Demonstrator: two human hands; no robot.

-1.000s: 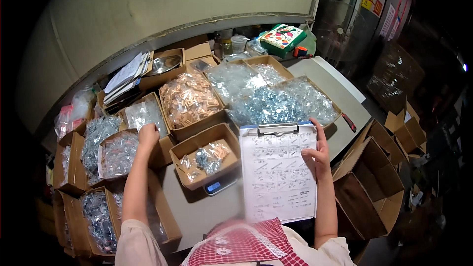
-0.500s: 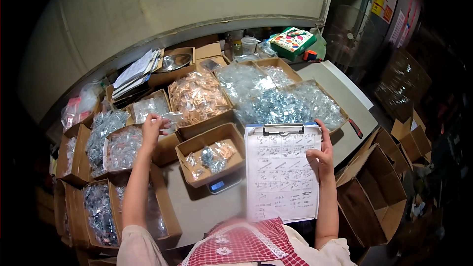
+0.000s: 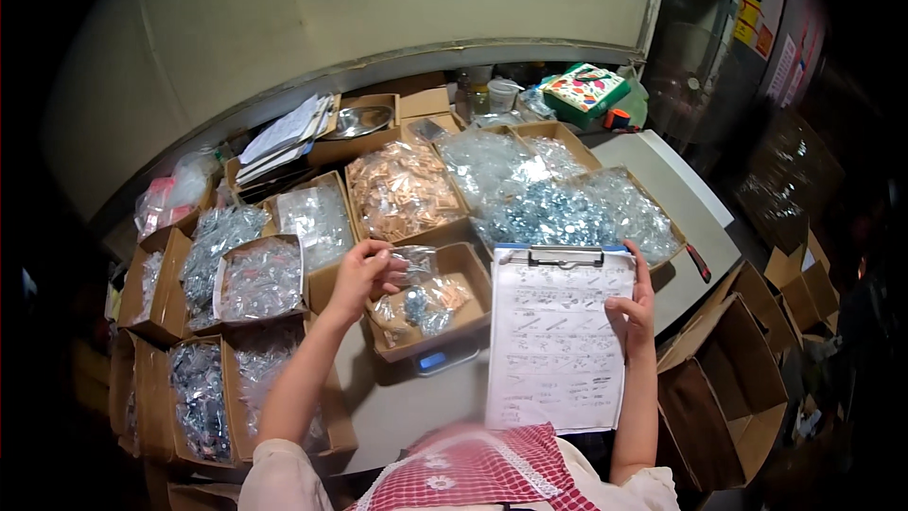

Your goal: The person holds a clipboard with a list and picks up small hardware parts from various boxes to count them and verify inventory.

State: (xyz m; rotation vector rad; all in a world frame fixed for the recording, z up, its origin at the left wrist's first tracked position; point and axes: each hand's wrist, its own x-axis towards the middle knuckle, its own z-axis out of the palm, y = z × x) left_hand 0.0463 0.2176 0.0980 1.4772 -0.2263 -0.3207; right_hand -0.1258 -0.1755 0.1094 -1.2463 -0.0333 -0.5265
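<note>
Where the grey surface (image 3: 397, 407) lies bare in front of the person, a clipboard (image 3: 566, 259) is held upright in view, blue at its top edge and fitted with a dark metal clip. Its white sheet (image 3: 558, 350) carries rows of small drawings and handwriting. Just left of it, a brown open-topped carton (image 3: 440, 339) rests on a scale (image 3: 433, 361) with a lit blue display; the carton is plain cardboard, tilted slightly to the view. The right hand (image 3: 636, 312) grasps the clipboard's right edge, thumb across the sheet. The left hand (image 3: 359, 276), fingers curled, pinches a clear bag (image 3: 416, 263) over the carton's rear left part. This bag is transparent, glossy and creased; its contents cannot be made out. Inside the carton lie smaller packets: copper-coloured pieces (image 3: 454, 293) toward the right, and bluish-silver hardware (image 3: 415, 305) near the middle.
</note>
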